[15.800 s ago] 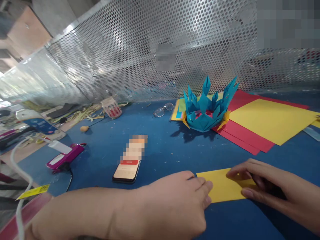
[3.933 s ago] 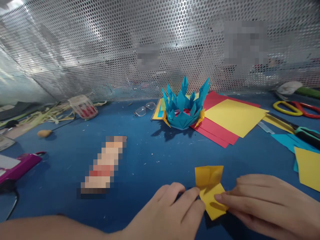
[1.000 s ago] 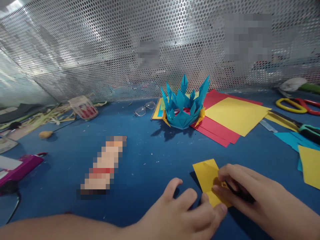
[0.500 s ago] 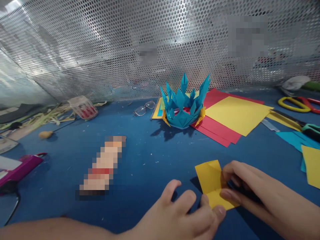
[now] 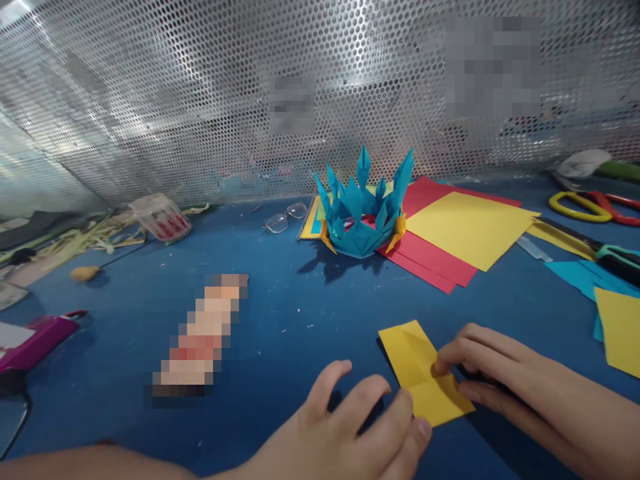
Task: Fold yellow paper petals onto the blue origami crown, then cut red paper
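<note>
Yellow paper (image 5: 423,377) slants lengthwise away leftward between spread left hand (image 5: 353,430) and loosely curled right hand (image 5: 520,383).

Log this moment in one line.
left hand: fingers at yellow paper, near left edge | right hand: fingers on its right side | paper: creased, on table | crown, scissors: farther back

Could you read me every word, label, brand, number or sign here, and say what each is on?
None can be read.
Phone: screen pixelated.
Mesh wall: two areas pixelated.
Cup and purple gadget: any print is too small or blurred.
Yellow paper by the hands: no writing visible.
</note>
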The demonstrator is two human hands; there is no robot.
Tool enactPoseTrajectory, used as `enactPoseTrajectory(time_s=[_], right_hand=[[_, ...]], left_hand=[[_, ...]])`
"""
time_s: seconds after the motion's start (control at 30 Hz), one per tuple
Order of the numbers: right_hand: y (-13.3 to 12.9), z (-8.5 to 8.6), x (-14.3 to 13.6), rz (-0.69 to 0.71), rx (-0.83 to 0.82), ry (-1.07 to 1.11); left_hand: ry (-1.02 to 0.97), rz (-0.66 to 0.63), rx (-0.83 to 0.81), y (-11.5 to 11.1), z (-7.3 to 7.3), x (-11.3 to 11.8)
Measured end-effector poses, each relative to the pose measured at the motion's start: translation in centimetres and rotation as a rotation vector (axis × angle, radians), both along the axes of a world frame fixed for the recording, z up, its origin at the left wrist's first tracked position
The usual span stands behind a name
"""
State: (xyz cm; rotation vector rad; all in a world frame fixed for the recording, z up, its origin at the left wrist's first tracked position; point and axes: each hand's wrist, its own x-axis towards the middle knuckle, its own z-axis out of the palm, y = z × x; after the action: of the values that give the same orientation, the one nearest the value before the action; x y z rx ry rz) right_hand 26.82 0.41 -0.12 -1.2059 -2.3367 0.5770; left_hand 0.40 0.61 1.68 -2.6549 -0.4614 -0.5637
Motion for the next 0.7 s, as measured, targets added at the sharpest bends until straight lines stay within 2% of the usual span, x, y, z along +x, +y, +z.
enactPoseTrajectory(time_s=[0.1, 0.23, 0.33, 0.47, 0.7], right_hand=[[-0.2, -0.5, 0.2, 0.017, 0.002, -0.004], [-1.1, -1.4, -0.1, -0.077, 0.056, -0.053], [-1.4, -1.4, -0.8, -0.083, 0.053, -0.016], [-0.7, -0.4, -1.4, 0.026, 0.081, 0.073], [0.1, 0.4, -0.5, 0.28, 0.377, -0.071]], left_hand=[[-0.001, 0.003, -0.016, 0.0, -0.1, 0.0], [-0.003, 0.01, -0.046, 0.1, -0.6, -0.1], [-0.038, 0.013, -0.059, 0.2, -0.8, -0.2], [-0.04, 0.057, -0.073, 0.6, -0.6, -0.3], [-0.008, 0.103, 0.001, 0.6, -1.7, -0.4]])
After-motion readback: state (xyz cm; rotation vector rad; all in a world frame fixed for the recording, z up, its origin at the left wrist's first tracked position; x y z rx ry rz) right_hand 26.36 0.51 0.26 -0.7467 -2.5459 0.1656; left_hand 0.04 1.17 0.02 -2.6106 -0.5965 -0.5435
